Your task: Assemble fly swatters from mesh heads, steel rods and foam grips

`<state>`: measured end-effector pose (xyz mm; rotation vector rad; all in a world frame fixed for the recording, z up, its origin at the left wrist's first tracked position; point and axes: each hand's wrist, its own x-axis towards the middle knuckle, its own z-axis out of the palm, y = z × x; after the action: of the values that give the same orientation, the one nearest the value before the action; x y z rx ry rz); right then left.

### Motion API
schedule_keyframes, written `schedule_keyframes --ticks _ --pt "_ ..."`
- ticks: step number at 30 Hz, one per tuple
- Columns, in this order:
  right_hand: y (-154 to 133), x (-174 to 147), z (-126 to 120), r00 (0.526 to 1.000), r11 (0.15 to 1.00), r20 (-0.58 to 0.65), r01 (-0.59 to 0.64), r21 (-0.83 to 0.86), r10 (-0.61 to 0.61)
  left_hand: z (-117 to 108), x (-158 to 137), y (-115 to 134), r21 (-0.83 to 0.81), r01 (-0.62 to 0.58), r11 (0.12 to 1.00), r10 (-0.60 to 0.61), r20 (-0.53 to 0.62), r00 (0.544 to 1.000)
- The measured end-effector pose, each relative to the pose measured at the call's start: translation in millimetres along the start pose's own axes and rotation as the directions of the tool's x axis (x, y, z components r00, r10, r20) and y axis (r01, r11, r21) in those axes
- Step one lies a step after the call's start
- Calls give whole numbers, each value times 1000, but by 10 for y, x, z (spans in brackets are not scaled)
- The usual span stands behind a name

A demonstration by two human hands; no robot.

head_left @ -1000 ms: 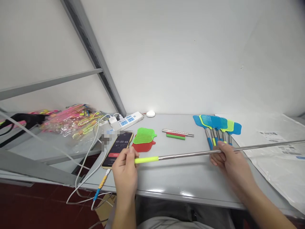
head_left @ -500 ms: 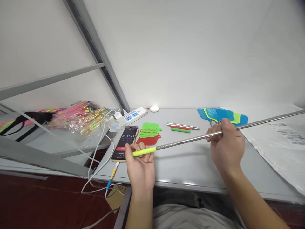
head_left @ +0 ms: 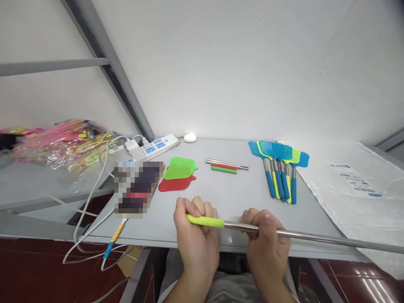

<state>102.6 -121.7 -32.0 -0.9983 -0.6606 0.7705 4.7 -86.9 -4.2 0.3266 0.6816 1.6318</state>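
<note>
A metal telescopic rod [head_left: 318, 237] with a yellow-green grip [head_left: 210, 221] spans the front of the table, nearly level. My left hand [head_left: 199, 240] is closed around the grip. Farther right, my right hand [head_left: 268, 244] is closed on the metal part. The rod's far end runs toward the right edge of the view, so I cannot tell whether a swatter head sits on it. Several assembled fly swatters [head_left: 277, 168] with blue and yellow-green heads lie fanned at the back right. A green swatter head [head_left: 179, 167] overlaps a red swatter head [head_left: 176, 184] on the left.
Short metal rods [head_left: 227, 163] lie by a green grip [head_left: 224, 170] and a red one. A power strip [head_left: 160, 146], blurred phone [head_left: 139, 189], white cables and a round white device [head_left: 190, 138] occupy the left. A white plastic bag [head_left: 334, 193] covers the right; bagged goods [head_left: 63, 143] rest far left.
Both hands have come lower and closer to me, with the right hand moving nearer to the left along the rod. The view has turned right, showing the swatters' handles.
</note>
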Motion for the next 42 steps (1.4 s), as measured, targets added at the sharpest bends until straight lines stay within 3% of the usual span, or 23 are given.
schedule_keyframes --ticks 3,7,13,17,22,27,32,37,42 --pt "44 69 -72 993 992 87 -67 -103 76 47 -19 -64 57 -8 998 6 31 1000" --pt "56 231 -244 966 961 152 -173 -214 208 -1 133 -3 91 -160 983 161 -3 987" --pt "-26 371 -372 987 945 80 -109 -308 140 -90 384 135 96 -182 979 186 -28 982" --pt "-56 519 -479 995 977 -13 -99 -188 99 -121 488 261 101 -227 969 232 -43 972" --pt "-190 632 -605 996 995 6 -84 -62 85 -162 592 415 92 -244 965 250 -61 966" --pt "-309 741 -783 994 998 -92 -61 7 62 -209 715 561 120 -289 950 298 -64 953" --pt "-258 793 -839 985 985 18 -172 -17 173 -205 744 633 151 -316 937 329 -65 942" --pt "-212 790 -781 994 993 -31 -106 60 108 -200 813 619 169 -230 958 248 -94 964" --pt "-213 736 -753 993 985 -95 -52 165 69 -186 878 512 87 -102 991 107 -53 993"
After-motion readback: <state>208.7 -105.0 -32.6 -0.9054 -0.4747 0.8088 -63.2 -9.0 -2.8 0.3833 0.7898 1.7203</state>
